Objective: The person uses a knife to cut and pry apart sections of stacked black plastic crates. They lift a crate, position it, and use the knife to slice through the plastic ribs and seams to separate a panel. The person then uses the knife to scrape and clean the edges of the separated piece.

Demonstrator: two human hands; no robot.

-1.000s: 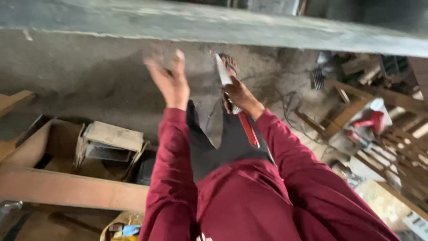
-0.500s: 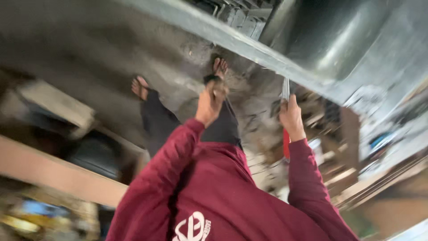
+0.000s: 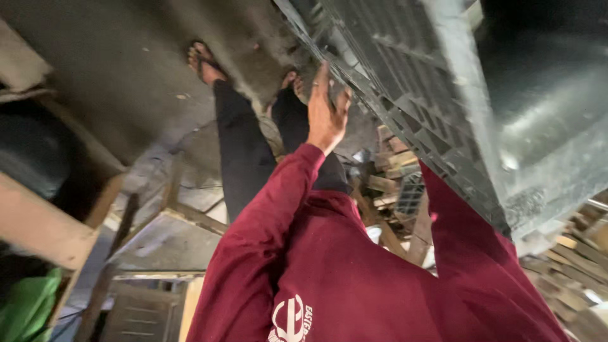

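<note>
Maroon sleeve (image 3: 272,209) — grey metal grid (image 3: 405,95) — blk trousers (image 3: 244,152).

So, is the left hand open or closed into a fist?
Open. The left hand is raised with fingers stretched out, next to the grey metal grid, holding nothing.

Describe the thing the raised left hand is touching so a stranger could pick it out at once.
Find the big grey metal duct filling the upper right. Along its left side runs a dark metal grille, touched by the left hand. Only it has a criss-cross lattice; the duct is smooth.
</note>
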